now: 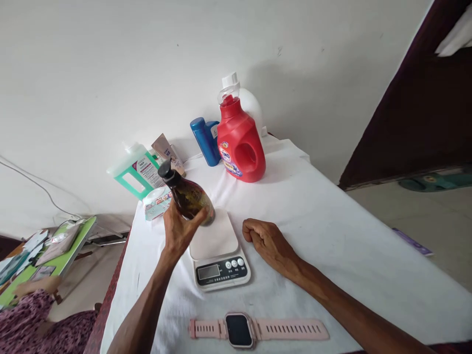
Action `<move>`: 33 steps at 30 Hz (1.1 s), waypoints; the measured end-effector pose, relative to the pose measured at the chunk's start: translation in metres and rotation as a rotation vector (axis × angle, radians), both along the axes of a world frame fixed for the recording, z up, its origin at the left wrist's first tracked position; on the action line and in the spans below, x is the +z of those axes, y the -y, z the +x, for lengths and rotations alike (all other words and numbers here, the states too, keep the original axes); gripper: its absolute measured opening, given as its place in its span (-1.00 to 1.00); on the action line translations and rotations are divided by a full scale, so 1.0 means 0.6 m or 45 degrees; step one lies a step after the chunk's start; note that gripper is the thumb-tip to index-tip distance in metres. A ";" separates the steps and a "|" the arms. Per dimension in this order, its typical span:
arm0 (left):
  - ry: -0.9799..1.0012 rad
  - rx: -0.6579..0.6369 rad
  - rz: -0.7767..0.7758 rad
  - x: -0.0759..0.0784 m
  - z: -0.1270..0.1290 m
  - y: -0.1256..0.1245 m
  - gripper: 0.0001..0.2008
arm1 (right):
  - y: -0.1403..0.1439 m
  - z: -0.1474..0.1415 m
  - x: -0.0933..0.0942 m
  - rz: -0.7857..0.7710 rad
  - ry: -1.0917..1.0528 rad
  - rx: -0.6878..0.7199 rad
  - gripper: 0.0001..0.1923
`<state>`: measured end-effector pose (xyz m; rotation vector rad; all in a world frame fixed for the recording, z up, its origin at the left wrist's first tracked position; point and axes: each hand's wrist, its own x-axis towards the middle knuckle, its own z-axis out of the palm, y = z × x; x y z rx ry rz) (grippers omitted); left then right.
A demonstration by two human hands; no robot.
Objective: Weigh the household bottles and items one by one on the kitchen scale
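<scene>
White-clothed table [332, 221], scale [217, 250] at centre, a bottle held over it.
Left hand [180, 231] clamps the tilted dark bottle [188, 194] above the platform, apparently for weighing; right hand [267, 241] rests fisted, empty, beside.

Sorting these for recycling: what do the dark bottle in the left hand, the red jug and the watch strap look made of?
The dark bottle, held tilted in the left hand, looks like brown glass or clear plastic: glossy and see-through; I cannot tell which. The red jug looks like opaque moulded plastic with a soft sheen. The pink watch strap looks like matte silicone or rubber, punched with holes.
</scene>
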<state>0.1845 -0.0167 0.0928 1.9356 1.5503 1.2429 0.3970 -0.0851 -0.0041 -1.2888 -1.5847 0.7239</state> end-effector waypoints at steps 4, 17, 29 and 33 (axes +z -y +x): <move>0.011 -0.038 0.079 0.017 0.047 -0.114 -0.49 | -0.001 0.000 -0.002 0.028 -0.004 -0.006 -0.84; 0.102 -0.038 -0.003 -0.065 0.171 -0.331 -0.47 | 0.003 0.003 -0.006 -0.023 -0.006 -0.011 -0.77; -0.145 -0.239 0.203 -0.067 0.077 -0.246 -0.24 | 0.002 0.006 -0.004 -0.005 0.054 0.006 -0.80; -0.411 -0.008 0.394 -0.043 -0.067 -0.167 -0.30 | -0.003 0.004 -0.005 0.000 0.085 -0.007 -0.81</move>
